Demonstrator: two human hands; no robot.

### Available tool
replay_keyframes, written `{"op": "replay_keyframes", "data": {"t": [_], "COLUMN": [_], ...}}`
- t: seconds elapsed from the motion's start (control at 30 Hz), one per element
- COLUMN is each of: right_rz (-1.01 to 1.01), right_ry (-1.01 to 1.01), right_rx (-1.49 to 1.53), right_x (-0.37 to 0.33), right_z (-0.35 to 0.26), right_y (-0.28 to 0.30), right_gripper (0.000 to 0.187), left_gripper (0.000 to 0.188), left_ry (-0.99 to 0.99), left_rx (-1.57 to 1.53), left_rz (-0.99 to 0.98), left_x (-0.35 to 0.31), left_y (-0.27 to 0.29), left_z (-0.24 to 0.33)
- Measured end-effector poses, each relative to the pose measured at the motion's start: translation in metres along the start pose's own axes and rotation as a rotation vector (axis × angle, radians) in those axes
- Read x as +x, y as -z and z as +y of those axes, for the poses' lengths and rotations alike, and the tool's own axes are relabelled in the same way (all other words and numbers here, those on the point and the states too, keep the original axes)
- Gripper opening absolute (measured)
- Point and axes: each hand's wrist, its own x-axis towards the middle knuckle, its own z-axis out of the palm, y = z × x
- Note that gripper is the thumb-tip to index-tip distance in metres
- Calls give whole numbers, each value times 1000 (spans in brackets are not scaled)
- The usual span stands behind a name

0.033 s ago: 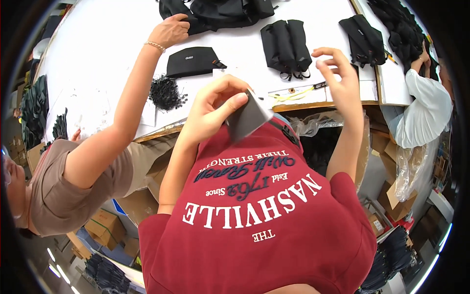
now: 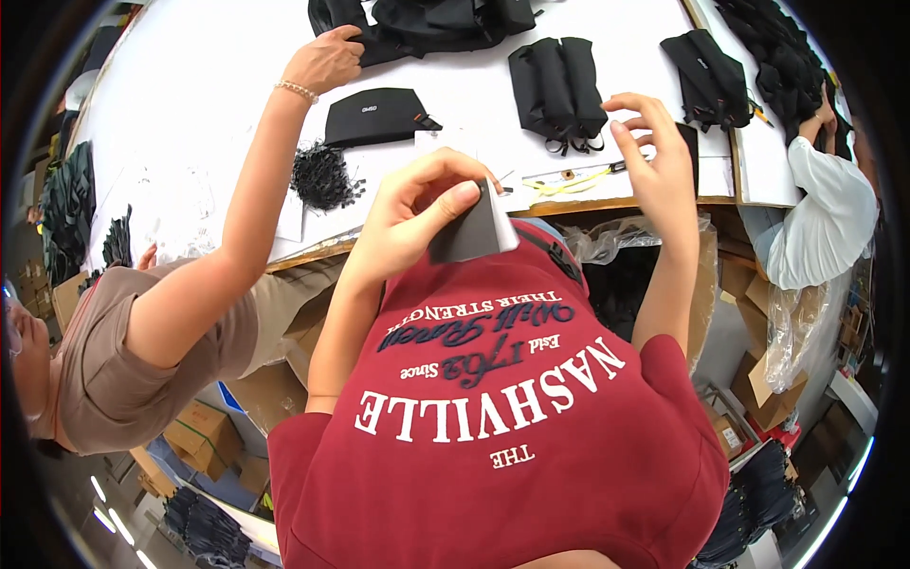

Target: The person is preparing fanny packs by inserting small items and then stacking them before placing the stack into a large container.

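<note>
My left hand [image 2: 427,204] pinches a dark grey card [image 2: 462,232] between thumb and fingers. A white face or second leaf shows along the card's right side. It hangs in front of my red shirt, near the table's front edge. My right hand [image 2: 659,152] is raised to the right, fingers curled but apart, with nothing visible in them. Just left of it on the table stands a black bag [image 2: 557,90] with thin straps. A yellow-and-black slim tool [image 2: 578,183] lies at the edge between my hands.
Left of me, a co-worker's hand [image 2: 327,59] touches black bags [image 2: 445,24] at the back. A flat black pouch [image 2: 374,116] and a pile of black cords [image 2: 324,175] lie on the white table [image 2: 227,85]. Another black bag [image 2: 706,81] and a second person [image 2: 825,209] are right.
The card in my left hand has turned, so more of its white side shows. My right hand has hardly moved.
</note>
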Motion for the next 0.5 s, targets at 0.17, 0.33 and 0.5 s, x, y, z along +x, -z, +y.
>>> {"op": "replay_keyframes", "data": {"t": [0.17, 0.33, 0.5], "right_rz": [-536, -616, -548], "right_ry": [-191, -284, -154], "right_rx": [1029, 1091, 889], "right_x": [-29, -39, -41], "right_z": [-64, -72, -60], "right_y": [-29, -34, -36], "right_gripper": [32, 25, 9], "left_gripper": [16, 14, 14], "left_ry": [-2, 49, 46], "left_rx": [-37, 123, 160], "left_rz": [-13, 72, 129], "left_x": [-15, -25, -28], "left_y": [-9, -12, -17], "left_z": [18, 28, 24]}}
